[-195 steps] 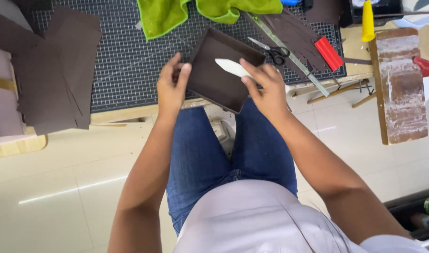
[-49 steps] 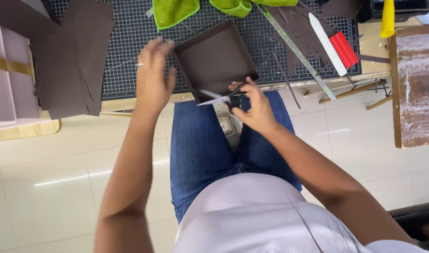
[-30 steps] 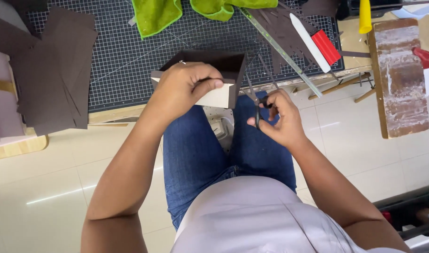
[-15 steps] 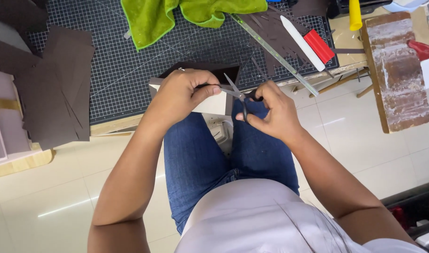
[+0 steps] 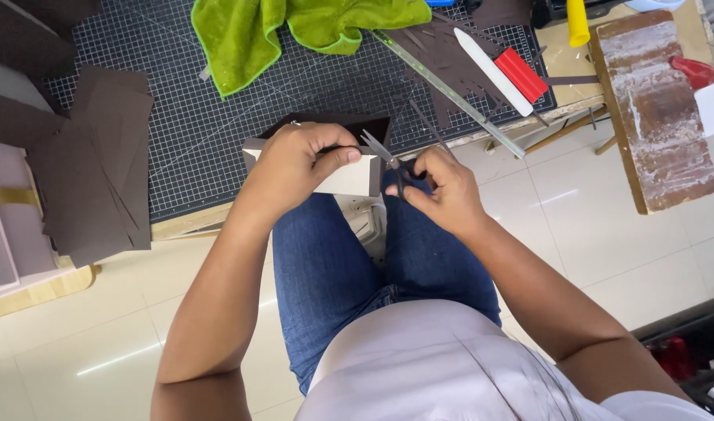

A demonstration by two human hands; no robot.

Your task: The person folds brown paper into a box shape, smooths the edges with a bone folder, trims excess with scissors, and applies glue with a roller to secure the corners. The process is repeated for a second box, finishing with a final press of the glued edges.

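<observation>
Box (image 5: 337, 168), a shallow brown-covered tray tipped on edge over the lap, sits in the left hand (image 5: 294, 164), whose grip is wrapped tight across its pale underside. Just beside it, the right hand (image 5: 439, 187) has its grip closed through the handles of small scissors (image 5: 388, 160), blades parted at the box's corner (a trimming cut on the covering seems to be the step in hand). Closing the blades cleanly calls for holding that corner steady. Whether anything lies inside the box cannot be told. Behind, on the tabletop, lie a cutting mat (image 5: 216, 132), brown sheets (image 5: 99, 179), a green cloth (image 5: 294, 23) and a steel ruler (image 5: 450, 93).
</observation>
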